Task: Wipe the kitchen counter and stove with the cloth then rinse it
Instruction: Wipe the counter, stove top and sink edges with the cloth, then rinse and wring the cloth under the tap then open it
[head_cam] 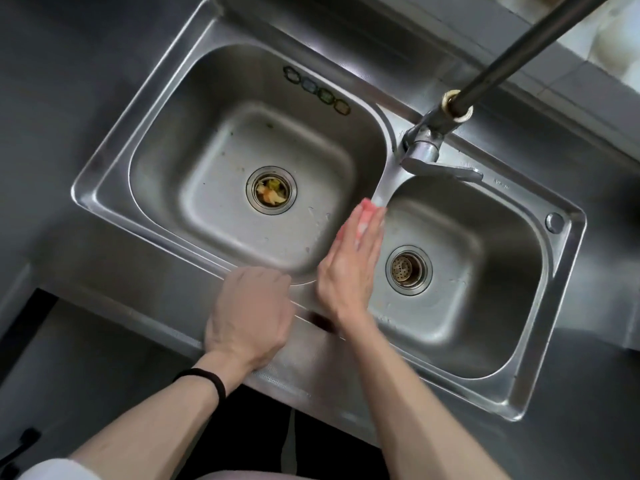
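A pink cloth (364,211) lies on the divider between the two basins of the steel sink (104,161). My right hand (349,268) presses flat on it with straight fingers; only the cloth's far edge shows past my fingertips. My left hand (249,317) rests on the sink's front rim with its fingers curled under, and nothing shows in it. A black band circles my left wrist.
The left basin has a drain (271,189) holding food scraps. The right basin has a strainer drain (408,269). The faucet (433,140) stands behind the divider, its pipe rising to the upper right. Grey counter (52,81) surrounds the sink.
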Demonstrator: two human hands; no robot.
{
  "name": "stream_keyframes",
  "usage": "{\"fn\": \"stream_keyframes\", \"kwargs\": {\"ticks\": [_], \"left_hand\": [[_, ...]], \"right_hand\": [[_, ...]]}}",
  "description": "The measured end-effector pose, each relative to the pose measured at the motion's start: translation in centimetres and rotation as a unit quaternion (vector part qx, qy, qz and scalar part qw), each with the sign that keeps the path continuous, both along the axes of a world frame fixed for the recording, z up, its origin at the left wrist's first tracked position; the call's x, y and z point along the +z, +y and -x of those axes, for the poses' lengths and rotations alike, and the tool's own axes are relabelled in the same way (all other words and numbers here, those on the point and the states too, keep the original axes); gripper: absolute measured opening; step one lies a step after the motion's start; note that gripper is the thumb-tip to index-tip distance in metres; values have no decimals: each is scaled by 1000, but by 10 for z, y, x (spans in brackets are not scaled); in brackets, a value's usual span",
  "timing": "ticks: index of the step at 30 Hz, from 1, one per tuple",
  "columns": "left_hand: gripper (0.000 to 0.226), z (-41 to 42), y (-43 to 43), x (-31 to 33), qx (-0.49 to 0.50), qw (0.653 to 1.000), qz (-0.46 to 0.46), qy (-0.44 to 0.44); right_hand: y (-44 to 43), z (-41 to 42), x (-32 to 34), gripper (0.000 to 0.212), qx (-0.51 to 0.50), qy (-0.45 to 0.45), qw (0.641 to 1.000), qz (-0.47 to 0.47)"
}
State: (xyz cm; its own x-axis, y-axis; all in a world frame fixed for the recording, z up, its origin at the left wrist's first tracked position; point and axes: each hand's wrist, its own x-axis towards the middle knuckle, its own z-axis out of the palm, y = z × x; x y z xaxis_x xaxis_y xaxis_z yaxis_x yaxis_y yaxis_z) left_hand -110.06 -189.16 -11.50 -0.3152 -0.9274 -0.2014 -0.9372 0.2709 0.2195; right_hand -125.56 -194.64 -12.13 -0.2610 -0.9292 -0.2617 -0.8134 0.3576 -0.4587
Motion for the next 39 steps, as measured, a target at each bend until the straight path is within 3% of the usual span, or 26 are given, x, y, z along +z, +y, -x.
{"fn": "stream_keyframes", "kwargs": {"ticks": [3,7,14,17,22,26,32,39], "left_hand": [[39,0,0,-2,4,1000,16,4],[37,1,0,-2,7,1000,26,1],[39,1,0,1,6,1000,12,-9],[40,2,-1,2,7,1000,3,-20],[41,3,-1,8,6,999,-16,-39],[42,6,-3,13,11,999,-19,-40],[44,7,-2,14,15,999,-11,-33],[44,9,-3,14,26,999,0,-20]], "right_hand": [[-45,26,-7,66,-13,-39,999,24],[-76,30,-10,73,-144,-91,985,-5],[17,7,12,73,-143,-177,970,-84],[52,11,14,60,-92,-128,978,-140],[82,38,24,24,26,-89,987,-131],[110,77,34,15,90,-100,981,-142],[146,121,35,45,66,10,984,-164],[138,122,30,40,70,42,977,-197]]}}
